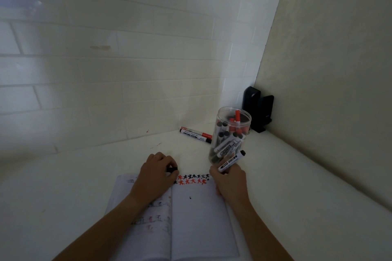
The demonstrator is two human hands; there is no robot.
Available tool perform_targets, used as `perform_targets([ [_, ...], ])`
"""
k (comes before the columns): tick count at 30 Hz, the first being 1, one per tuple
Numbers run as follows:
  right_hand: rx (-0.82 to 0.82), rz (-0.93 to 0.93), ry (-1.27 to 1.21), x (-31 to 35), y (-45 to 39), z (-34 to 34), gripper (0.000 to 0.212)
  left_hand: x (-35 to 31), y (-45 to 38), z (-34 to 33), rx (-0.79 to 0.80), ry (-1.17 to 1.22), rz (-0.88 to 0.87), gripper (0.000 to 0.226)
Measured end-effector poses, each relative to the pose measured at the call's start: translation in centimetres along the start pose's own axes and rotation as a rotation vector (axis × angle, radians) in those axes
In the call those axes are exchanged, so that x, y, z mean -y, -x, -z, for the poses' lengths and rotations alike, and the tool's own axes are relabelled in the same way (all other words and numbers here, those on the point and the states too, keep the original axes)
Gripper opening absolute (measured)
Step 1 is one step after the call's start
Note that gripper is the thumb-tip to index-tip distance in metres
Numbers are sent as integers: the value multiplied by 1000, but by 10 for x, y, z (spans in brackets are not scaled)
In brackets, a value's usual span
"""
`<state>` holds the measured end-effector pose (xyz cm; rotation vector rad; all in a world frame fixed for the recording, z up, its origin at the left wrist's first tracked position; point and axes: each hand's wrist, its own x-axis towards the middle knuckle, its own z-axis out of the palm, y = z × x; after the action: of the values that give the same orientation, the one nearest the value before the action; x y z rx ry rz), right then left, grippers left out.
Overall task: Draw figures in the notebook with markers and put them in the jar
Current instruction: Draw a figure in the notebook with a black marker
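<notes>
An open notebook (197, 218) lies on the white table in front of me, with rows of small red and black figures (192, 179) along the top of its right page. My right hand (230, 180) holds a black marker (232, 161), tip end down at the page's top right corner. My left hand (156, 172) rests on the left page's top edge, fingers closed on a small black cap (172, 169). A clear plastic jar (230, 133) with several red and black markers stands just beyond my right hand.
Two markers (196, 134), one red and one black, lie on the table near the tiled wall, left of the jar. A black device (257, 109) stands in the corner behind the jar. A wall runs close along the right.
</notes>
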<state>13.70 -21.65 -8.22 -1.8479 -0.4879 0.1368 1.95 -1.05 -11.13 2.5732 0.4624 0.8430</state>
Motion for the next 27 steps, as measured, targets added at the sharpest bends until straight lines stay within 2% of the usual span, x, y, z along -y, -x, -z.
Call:
perform_targets([
  [8, 15, 13, 45, -1, 0, -2, 23, 2, -1, 0, -2, -7, -14, 13],
  [14, -46, -10, 23, -6, -4, -2, 22, 1, 0, 0, 0, -5, -13, 12],
  [22, -4, 11, 46, -3, -2, -4, 24, 0, 0, 1, 6, -1, -5, 12],
  [27, -21, 25, 64, -4, -3, -4, 36, -2, 0, 1, 7, -1, 3, 11],
])
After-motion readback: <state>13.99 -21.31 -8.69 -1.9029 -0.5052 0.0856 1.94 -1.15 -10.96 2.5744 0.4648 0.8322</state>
